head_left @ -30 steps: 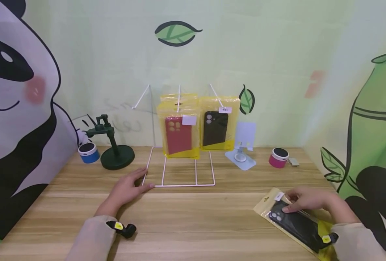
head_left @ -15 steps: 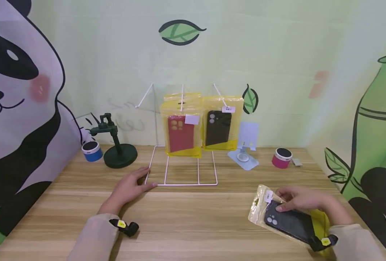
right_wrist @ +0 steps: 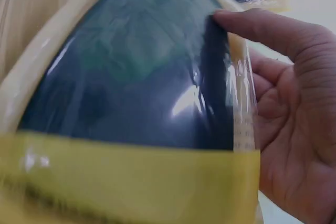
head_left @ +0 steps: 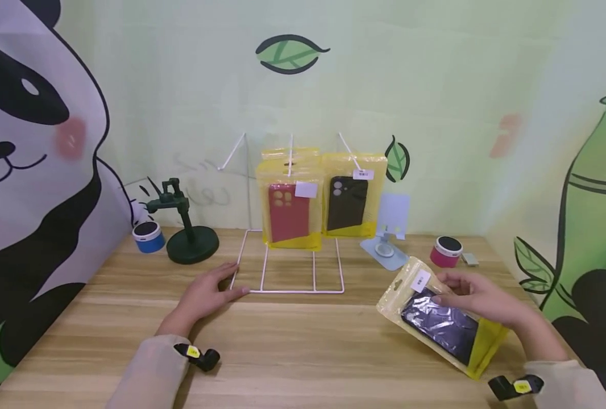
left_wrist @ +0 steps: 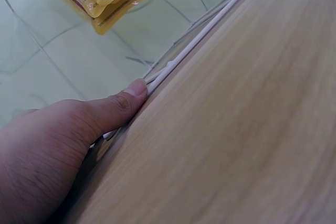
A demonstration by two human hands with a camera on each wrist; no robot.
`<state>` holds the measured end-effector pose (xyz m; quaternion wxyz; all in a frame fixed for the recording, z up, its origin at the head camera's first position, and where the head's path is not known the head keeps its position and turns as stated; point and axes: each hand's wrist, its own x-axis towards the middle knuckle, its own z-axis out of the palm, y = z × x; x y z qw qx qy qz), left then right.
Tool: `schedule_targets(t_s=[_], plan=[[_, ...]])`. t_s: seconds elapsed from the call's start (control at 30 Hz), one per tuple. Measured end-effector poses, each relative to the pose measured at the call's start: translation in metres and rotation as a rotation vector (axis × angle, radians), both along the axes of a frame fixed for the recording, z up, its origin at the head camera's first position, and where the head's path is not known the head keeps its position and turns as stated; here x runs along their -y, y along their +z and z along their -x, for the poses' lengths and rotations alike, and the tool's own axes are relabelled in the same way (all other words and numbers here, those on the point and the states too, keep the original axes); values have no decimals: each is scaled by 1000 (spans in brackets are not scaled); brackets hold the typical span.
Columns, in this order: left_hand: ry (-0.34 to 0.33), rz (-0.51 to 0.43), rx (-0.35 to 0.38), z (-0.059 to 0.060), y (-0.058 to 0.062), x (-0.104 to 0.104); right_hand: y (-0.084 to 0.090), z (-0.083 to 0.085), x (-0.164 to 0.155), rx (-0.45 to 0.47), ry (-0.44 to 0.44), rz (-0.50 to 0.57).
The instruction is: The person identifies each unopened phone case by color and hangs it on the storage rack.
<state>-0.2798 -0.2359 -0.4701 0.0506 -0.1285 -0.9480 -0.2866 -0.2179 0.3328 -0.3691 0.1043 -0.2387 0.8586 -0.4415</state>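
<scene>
My right hand point(head_left: 479, 298) grips a yellow plastic packet with a black phone case point(head_left: 440, 322) inside, lifted off the table and tilted toward me. In the right wrist view the thumb presses the packet's point(right_wrist: 131, 93) front while the fingers point(right_wrist: 294, 129) curl behind its edge. My left hand point(head_left: 207, 294) lies flat on the table with its fingers straight, touching the front left corner of the white wire rack point(head_left: 289, 291). The left wrist view shows the thumb point(left_wrist: 113, 109) against the rack's base wire point(left_wrist: 210, 30). On the rack hang a packet with a red case point(head_left: 289, 211) and one with a black case point(head_left: 348, 200).
On the wooden table point(head_left: 293, 341) along the back stand a blue round speaker point(head_left: 148, 237), a dark green stand point(head_left: 189, 241), a pale blue phone holder point(head_left: 389, 233) and a pink round speaker point(head_left: 445, 251). Walls close the left, back and right.
My right hand has lifted the black-case packet off the table and tilted it up and leftward. The left hand has stayed at the rack's corner.
</scene>
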Motion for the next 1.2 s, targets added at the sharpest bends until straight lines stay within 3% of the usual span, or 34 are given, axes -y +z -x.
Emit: schedule_targets(t_s=[0.17,0.37,0.7,0.83,0.97,1.03,1.2], plan=[[-7,-2,10,4,0,-5,11,-11,4,-86,-108,89],[-5,-1,6,7,2,-6,23,-14,9,-147,-171,146],[0,-4,-8,6,0,-4,43,-23,39,-351,-302,252],[1,2,1,4,-1,-1,63,-26,71,-416,-329,308],[13,-5,1,3,-1,1,95,-24,110,-500,-347,351],[17,-6,-3,2,0,2,111,-21,128,-550,-355,427],[11,0,1,1,-1,1,137,-14,159,-584,-334,761]])
